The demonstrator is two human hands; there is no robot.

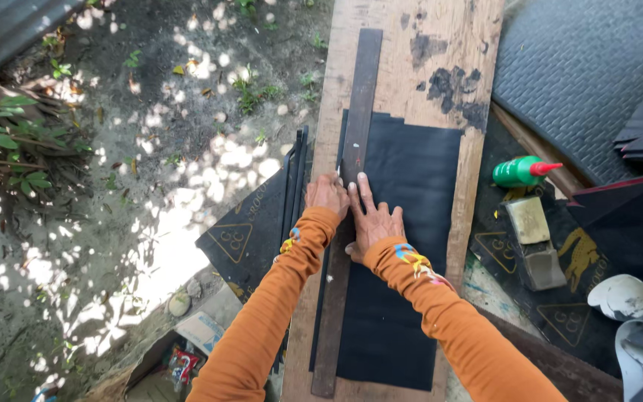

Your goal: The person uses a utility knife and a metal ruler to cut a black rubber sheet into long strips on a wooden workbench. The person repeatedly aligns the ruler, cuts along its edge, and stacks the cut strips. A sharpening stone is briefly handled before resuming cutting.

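We see a long wooden board (403, 67) serving as the counter, with a black sheet (403, 246) of flat material spread over its middle and lower part. A long dark metal straightedge (359, 104) lies lengthwise along the sheet's left edge. Our right hand (372, 217) is open, pressed flat with fingers spread on the straightedge and the sheet just beside it. Our left hand (327, 195) is curled closed around a small blade (338, 172), whose tip shows against the left side of the straightedge; we cannot make out the handle. Both arms wear orange sleeves. To the right of the board, on dark mats, stand a green glue bottle (519, 172) with a red nozzle lying on its side and a worn rectangular block (528, 220). Left of the board is bare ground with dappled sunlight.
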